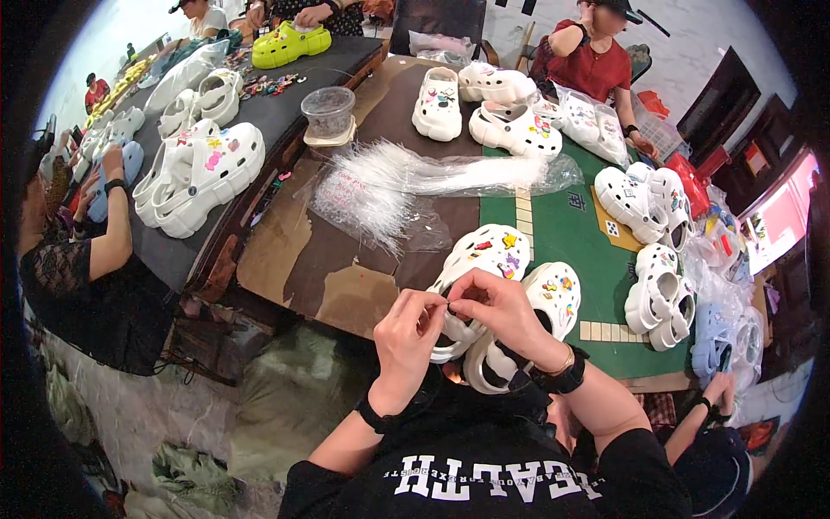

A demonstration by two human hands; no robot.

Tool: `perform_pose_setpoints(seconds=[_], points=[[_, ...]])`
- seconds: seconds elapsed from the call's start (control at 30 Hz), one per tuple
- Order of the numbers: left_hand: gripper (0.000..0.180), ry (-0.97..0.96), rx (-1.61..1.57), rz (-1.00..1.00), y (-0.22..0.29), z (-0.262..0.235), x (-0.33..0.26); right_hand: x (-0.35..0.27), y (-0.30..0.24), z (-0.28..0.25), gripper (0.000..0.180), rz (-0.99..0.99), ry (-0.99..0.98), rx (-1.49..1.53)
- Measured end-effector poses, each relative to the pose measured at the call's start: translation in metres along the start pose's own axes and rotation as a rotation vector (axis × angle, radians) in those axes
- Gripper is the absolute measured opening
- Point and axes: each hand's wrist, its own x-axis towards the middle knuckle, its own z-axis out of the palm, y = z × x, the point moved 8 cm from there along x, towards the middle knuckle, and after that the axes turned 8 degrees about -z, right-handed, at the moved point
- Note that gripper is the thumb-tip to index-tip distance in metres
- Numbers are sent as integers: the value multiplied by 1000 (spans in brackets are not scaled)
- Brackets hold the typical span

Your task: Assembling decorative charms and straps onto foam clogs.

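Observation:
At the near table edge, a white clog (493, 244) decorated with small colourful charms stands in front of me. Its mate, a second white clog (558, 290), is close beside it on the right. My left hand (405, 342) and my right hand (501, 313) meet over the heel end of the first clog. Fingertips of both hands are pinched close together; whatever they hold is too small to make out. My right wrist and forearm pass over the heel part of the second clog and partly hide it.
Beyond the clogs lies a bundle of thin white plastic strands (372, 195) in clear wrapping. A round clear tub (328, 108) stands to its left. More charmed white clogs (519, 128) sit at the back and right. Co-workers sit around, one in a red shirt (596, 56) opposite.

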Motion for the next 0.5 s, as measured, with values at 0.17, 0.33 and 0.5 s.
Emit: perform_pose_setpoints(seconds=[0.17, 0.33, 0.5], points=[[10, 9, 20, -6, -3, 0, 0, -1, 3, -4, 10, 40, 30, -15], [10, 7, 28, 9, -3, 1, 0, -1, 3, -3, 10, 29, 14, -11], [9, -28, -47, -57, -8, 2, 0, -1, 6, -2, 9, 57, -8, 22]])
